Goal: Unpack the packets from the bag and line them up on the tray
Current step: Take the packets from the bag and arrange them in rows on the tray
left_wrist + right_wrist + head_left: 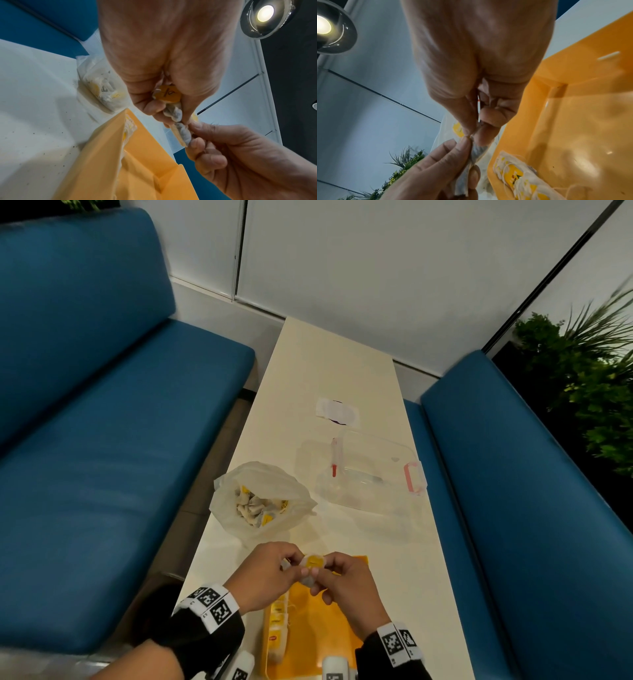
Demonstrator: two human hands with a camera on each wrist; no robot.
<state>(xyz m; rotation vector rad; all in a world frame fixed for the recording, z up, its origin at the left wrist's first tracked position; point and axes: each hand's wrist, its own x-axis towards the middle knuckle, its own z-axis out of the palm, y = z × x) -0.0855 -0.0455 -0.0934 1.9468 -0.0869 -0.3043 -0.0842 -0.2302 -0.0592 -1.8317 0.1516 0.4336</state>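
A white tea packet with a yellow tag (313, 564) hangs above the far end of the orange tray (329, 645), and both hands pinch it. My left hand (270, 571) holds its left side; the packet (173, 111) shows crumpled between those fingers. My right hand (342, 580) pinches the other end, where the packet (476, 150) is gripped by thumb and finger. Several packets (278, 628) lie in a row along the tray's left side. The clear plastic bag (262, 501) with more packets sits open beyond the hands.
A clear plastic box with pink clips (370, 474) stands to the right of the bag. A white wrapper (337, 410) lies farther back. The narrow cream table (394, 559) runs between blue benches (102, 440). Plants (589, 378) stand at the right.
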